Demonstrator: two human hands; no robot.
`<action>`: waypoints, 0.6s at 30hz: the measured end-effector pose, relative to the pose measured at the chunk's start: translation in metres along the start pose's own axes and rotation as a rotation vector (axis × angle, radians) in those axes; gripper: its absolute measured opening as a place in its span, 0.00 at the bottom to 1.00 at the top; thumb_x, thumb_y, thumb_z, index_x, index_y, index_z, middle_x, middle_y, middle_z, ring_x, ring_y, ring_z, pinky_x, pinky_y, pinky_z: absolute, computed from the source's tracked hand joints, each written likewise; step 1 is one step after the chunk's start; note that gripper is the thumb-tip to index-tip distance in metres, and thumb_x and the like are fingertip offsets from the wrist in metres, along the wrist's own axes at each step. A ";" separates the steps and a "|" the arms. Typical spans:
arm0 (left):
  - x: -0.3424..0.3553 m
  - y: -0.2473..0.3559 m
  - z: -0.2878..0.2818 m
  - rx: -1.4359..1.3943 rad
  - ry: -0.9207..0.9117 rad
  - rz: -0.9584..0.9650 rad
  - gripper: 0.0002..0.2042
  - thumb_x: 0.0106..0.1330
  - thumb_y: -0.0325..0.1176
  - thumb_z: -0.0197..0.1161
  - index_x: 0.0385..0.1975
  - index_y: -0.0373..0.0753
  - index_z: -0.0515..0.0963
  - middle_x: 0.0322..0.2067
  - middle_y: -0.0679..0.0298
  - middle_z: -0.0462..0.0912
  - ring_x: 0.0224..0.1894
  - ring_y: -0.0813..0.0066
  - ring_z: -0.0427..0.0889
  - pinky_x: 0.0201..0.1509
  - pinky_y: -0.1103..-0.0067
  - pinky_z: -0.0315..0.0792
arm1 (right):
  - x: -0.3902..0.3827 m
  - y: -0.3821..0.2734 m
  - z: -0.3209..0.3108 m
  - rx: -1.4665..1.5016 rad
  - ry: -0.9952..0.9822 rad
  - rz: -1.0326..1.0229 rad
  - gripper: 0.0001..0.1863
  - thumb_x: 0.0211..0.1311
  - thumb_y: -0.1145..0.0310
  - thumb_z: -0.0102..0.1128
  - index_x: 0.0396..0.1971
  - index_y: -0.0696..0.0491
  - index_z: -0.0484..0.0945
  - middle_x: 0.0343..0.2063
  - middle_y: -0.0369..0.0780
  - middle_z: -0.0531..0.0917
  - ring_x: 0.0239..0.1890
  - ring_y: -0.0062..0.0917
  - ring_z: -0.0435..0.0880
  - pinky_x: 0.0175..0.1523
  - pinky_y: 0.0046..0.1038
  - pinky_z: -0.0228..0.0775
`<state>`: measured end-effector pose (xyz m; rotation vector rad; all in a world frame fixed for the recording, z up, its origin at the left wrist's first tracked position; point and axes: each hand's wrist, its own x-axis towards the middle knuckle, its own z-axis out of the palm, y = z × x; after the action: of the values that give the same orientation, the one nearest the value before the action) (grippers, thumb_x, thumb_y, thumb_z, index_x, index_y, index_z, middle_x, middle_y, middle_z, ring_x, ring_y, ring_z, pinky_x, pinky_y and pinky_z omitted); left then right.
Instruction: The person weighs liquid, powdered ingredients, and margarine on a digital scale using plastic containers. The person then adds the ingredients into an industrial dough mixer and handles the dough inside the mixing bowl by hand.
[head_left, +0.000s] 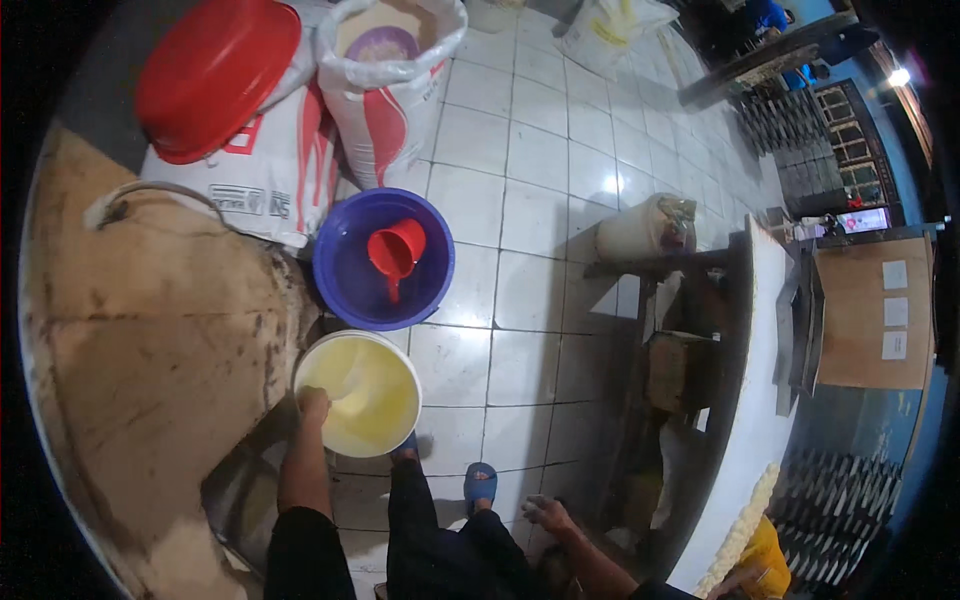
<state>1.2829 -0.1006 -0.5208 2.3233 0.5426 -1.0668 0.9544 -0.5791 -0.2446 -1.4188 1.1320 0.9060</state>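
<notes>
White bucket point(352, 453) with yellowish liquid point(380, 405) stands on the tiled floor point(455, 370), just beside a blue tub point(350, 292) holding a red dipper point(397, 248). Left hand point(313, 403) curled at bucket's left rim — can't tell what grip pinches. Right hand point(547, 513) well apart — grip loosely spread.

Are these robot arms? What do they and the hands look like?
No, they are a person's own arms. The left sleeve and right sleeve are black, with no marking that I can see, and the forearms are bare. The left fingers and right fingers wear no gloves.
</notes>
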 end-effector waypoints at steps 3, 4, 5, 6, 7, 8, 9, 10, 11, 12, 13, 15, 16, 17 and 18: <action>-0.038 0.018 0.015 -0.172 -0.114 -0.098 0.11 0.62 0.28 0.54 0.33 0.23 0.75 0.22 0.54 0.80 0.15 0.64 0.76 0.18 0.69 0.69 | -0.005 0.012 -0.015 -0.076 -0.004 -0.064 0.25 0.66 0.61 0.58 0.57 0.60 0.70 0.48 0.44 0.81 0.45 0.28 0.83 0.45 0.28 0.76; -0.062 0.030 0.016 -0.221 -0.084 -0.121 0.10 0.62 0.28 0.55 0.32 0.24 0.76 0.22 0.53 0.80 0.15 0.65 0.77 0.18 0.70 0.69 | -0.007 0.020 -0.018 -0.083 -0.015 -0.086 0.25 0.66 0.61 0.58 0.57 0.60 0.70 0.48 0.44 0.81 0.45 0.28 0.83 0.45 0.28 0.76; -0.091 0.038 0.016 -0.276 -0.047 -0.150 0.10 0.61 0.28 0.55 0.31 0.25 0.77 0.22 0.53 0.81 0.16 0.65 0.78 0.18 0.71 0.70 | -0.010 0.026 -0.023 -0.055 -0.028 -0.113 0.24 0.66 0.62 0.58 0.57 0.60 0.71 0.47 0.44 0.82 0.44 0.28 0.83 0.45 0.28 0.76; -0.137 0.053 0.014 -0.458 -0.029 -0.138 0.09 0.61 0.29 0.56 0.31 0.27 0.77 0.23 0.53 0.81 0.16 0.66 0.78 0.19 0.71 0.71 | -0.014 0.028 -0.030 -0.039 -0.040 -0.142 0.24 0.65 0.63 0.59 0.57 0.60 0.71 0.46 0.44 0.82 0.44 0.27 0.83 0.44 0.28 0.76; -0.190 0.072 0.002 -0.639 -0.002 -0.120 0.08 0.60 0.29 0.58 0.30 0.29 0.78 0.23 0.54 0.81 0.17 0.67 0.79 0.19 0.71 0.72 | -0.018 0.022 -0.037 -0.067 -0.066 -0.171 0.24 0.65 0.63 0.59 0.57 0.60 0.71 0.46 0.44 0.82 0.44 0.27 0.83 0.44 0.28 0.76; -0.224 0.064 0.004 -0.712 -0.007 -0.047 0.08 0.60 0.28 0.57 0.34 0.30 0.77 0.24 0.54 0.81 0.18 0.67 0.79 0.20 0.72 0.73 | -0.029 0.013 -0.040 -0.203 -0.073 -0.211 0.23 0.65 0.64 0.59 0.56 0.60 0.71 0.45 0.44 0.83 0.42 0.27 0.82 0.43 0.28 0.76; -0.257 0.057 0.012 -0.786 -0.014 0.030 0.10 0.61 0.28 0.57 0.39 0.31 0.76 0.25 0.54 0.81 0.19 0.68 0.80 0.20 0.72 0.74 | -0.041 0.003 -0.045 -0.341 -0.074 -0.253 0.23 0.65 0.64 0.59 0.56 0.60 0.71 0.44 0.44 0.83 0.41 0.26 0.82 0.42 0.28 0.76; -0.302 0.076 0.001 -0.874 -0.061 0.049 0.12 0.62 0.27 0.56 0.44 0.32 0.73 0.27 0.55 0.81 0.20 0.68 0.80 0.21 0.72 0.74 | -0.059 -0.012 -0.049 -0.408 -0.063 -0.279 0.22 0.64 0.65 0.60 0.54 0.60 0.72 0.42 0.43 0.83 0.39 0.26 0.82 0.40 0.29 0.76; -0.354 0.099 -0.020 -0.962 -0.103 0.059 0.16 0.62 0.27 0.54 0.50 0.33 0.70 0.28 0.55 0.81 0.21 0.68 0.81 0.21 0.73 0.74 | -0.087 -0.024 -0.047 -0.478 -0.062 -0.301 0.21 0.64 0.65 0.60 0.53 0.59 0.73 0.40 0.42 0.84 0.37 0.25 0.81 0.39 0.29 0.75; -0.392 0.107 -0.025 -0.988 -0.056 0.089 0.18 0.62 0.26 0.54 0.53 0.34 0.68 0.29 0.56 0.81 0.22 0.68 0.81 0.22 0.73 0.75 | -0.066 -0.003 -0.060 -0.197 -0.163 -0.317 0.19 0.63 0.67 0.60 0.51 0.59 0.74 0.38 0.41 0.84 0.36 0.24 0.80 0.38 0.28 0.74; -0.429 0.104 -0.025 -1.030 0.001 0.099 0.20 0.62 0.26 0.53 0.56 0.35 0.65 0.30 0.56 0.81 0.23 0.68 0.81 0.23 0.73 0.75 | -0.032 0.010 -0.075 -0.182 -0.230 -0.428 0.17 0.61 0.69 0.59 0.50 0.58 0.75 0.36 0.40 0.83 0.35 0.23 0.80 0.38 0.29 0.74; -0.504 0.097 -0.033 -0.958 0.175 0.270 0.20 0.61 0.26 0.54 0.54 0.34 0.66 0.29 0.55 0.81 0.24 0.68 0.82 0.27 0.72 0.75 | -0.010 0.009 -0.095 -0.459 -0.312 -0.554 0.17 0.59 0.74 0.56 0.49 0.58 0.75 0.35 0.39 0.83 0.35 0.24 0.80 0.36 0.27 0.73; -0.533 0.082 -0.031 -0.920 0.231 0.307 0.20 0.60 0.27 0.54 0.54 0.33 0.67 0.29 0.55 0.81 0.25 0.69 0.82 0.27 0.72 0.75 | -0.071 -0.014 -0.077 -0.178 -0.342 -0.593 0.17 0.59 0.74 0.55 0.50 0.57 0.74 0.34 0.38 0.82 0.33 0.24 0.80 0.33 0.25 0.72; -0.562 0.076 -0.028 -1.044 0.299 0.421 0.18 0.60 0.27 0.54 0.52 0.32 0.68 0.29 0.55 0.81 0.24 0.69 0.81 0.27 0.73 0.76 | -0.065 -0.020 -0.081 -0.359 -0.249 -0.521 0.17 0.60 0.73 0.54 0.51 0.56 0.73 0.34 0.38 0.82 0.31 0.24 0.80 0.32 0.23 0.71; -0.605 0.070 -0.034 -1.010 0.362 0.450 0.18 0.64 0.25 0.51 0.55 0.33 0.67 0.36 0.56 0.80 0.26 0.70 0.81 0.30 0.75 0.77 | -0.071 -0.018 -0.085 -0.249 -0.361 -0.538 0.17 0.61 0.72 0.54 0.51 0.55 0.73 0.33 0.39 0.82 0.30 0.24 0.81 0.30 0.25 0.72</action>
<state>0.9723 -0.2185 -0.0093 1.5785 0.4890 -0.0703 0.9488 -0.6515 -0.1596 -1.5725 0.3451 0.8791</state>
